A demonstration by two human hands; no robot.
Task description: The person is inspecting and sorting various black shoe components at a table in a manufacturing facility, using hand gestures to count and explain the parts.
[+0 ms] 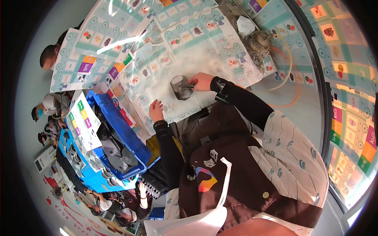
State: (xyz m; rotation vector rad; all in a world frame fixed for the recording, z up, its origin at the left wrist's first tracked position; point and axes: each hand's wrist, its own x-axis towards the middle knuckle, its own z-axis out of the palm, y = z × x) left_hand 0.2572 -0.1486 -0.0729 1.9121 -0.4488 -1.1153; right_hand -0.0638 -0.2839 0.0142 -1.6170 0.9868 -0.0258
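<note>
Over the middle of the covered table, my right hand (203, 82) is closed at the right edge of a dark grey, rounded piece (182, 91) with a paler patch at its top. Something small and red (193, 82) shows between the fingertips and this piece; whether it belongs to the piece, I cannot tell. My left hand (156, 110) is to the left and nearer to me, held over the table's near left part. Its fingers are loosely bent and apart, with nothing seen in them. A dusty, pale film lies on the patterned table cover (204, 51).
A blue crate (136, 165) of grey and black pieces stands at the left, with a printed sheet (84, 122) across it. Patterned panels (98, 45) rise behind the table. Hoses (291, 59) hang at the right. Several people are farther left, beside a blue-covered table (88, 175).
</note>
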